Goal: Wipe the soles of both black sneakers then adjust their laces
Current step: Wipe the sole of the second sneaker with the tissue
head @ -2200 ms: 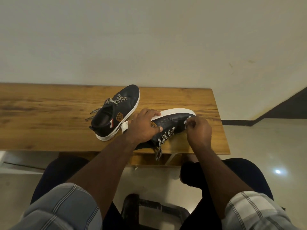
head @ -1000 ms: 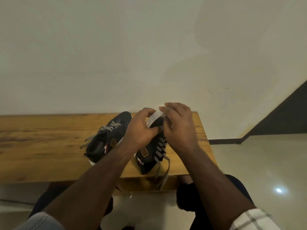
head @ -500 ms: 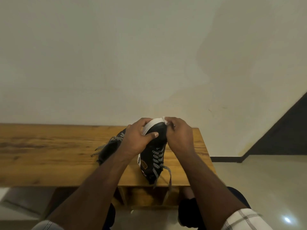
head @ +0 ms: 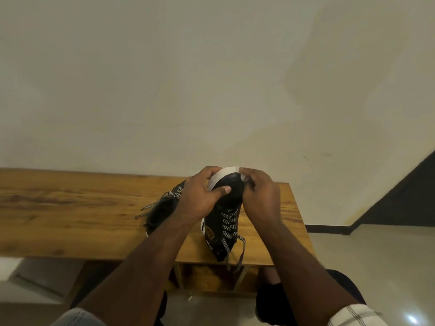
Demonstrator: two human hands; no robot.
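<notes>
You've got the near sneaker (head: 223, 215) tipped up on its heel at the front edge of the counter (head: 70, 220), toe pointing up and the laces (head: 227, 223) facing you. Your left hand (head: 202, 196) has a firm grip around the toe, thumb pressed on the black upper, and your right hand (head: 259, 196) is pinched in a narrow grip on something small and pale right at the white sole rim (head: 223, 172); can't tell if it's a cloth or tissue. Looks like the wiping step on this shoe. The other sneaker (head: 162, 212) sits just behind your left wrist, laces loose. Next you'd probably work the wipe around the rim, keeping the shoe steady so it doesn't slide off the edge.
</notes>
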